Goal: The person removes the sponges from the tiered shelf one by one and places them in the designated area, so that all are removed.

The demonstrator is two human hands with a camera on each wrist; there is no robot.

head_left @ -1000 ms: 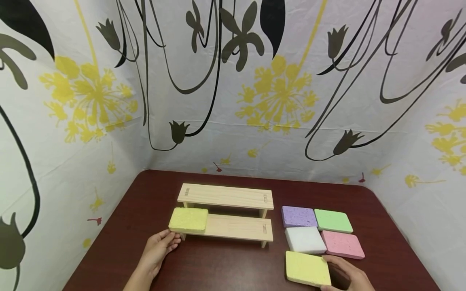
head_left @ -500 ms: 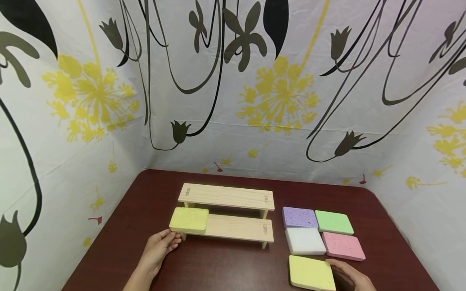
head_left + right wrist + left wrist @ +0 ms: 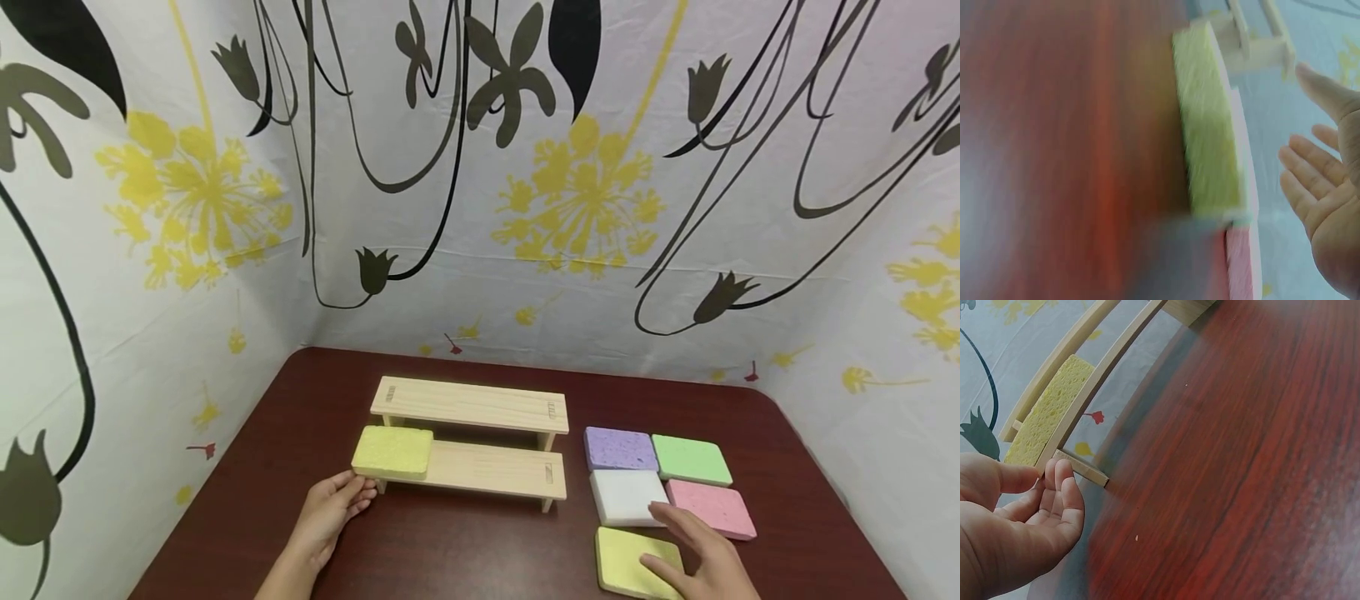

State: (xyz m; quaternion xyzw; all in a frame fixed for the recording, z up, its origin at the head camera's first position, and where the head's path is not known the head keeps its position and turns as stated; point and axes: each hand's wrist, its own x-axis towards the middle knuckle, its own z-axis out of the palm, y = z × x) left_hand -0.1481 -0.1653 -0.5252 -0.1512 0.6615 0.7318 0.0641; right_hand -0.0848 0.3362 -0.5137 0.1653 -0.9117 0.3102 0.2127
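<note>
My left hand (image 3: 330,521) pinches the front left corner of the lower wooden shelf (image 3: 495,468). On that shelf's left end lies a yellow sponge (image 3: 392,450), just above my fingers; in the left wrist view the thumb of the hand (image 3: 1029,531) meets the board's end beside the sponge (image 3: 1054,406). My right hand (image 3: 708,562) hovers over a second yellow sponge (image 3: 621,560) on the table, fingers spread and holding nothing. A white sponge (image 3: 621,497) lies behind it, partly under my fingertips in the head view. In the right wrist view the hand (image 3: 1335,194) is apart from the yellow sponge (image 3: 1210,131).
Behind the lower shelf stands a higher wooden shelf (image 3: 468,404). Purple (image 3: 618,448), green (image 3: 692,459) and pink (image 3: 712,506) sponges lie grouped with the white one on the right of the dark red table (image 3: 480,542). A flower-patterned cloth (image 3: 480,208) surrounds the table.
My right hand has let go of the right yellow sponge, which had shifted slightly toward me, and has risen above it. The left hand keeps its hold on the shelf.
</note>
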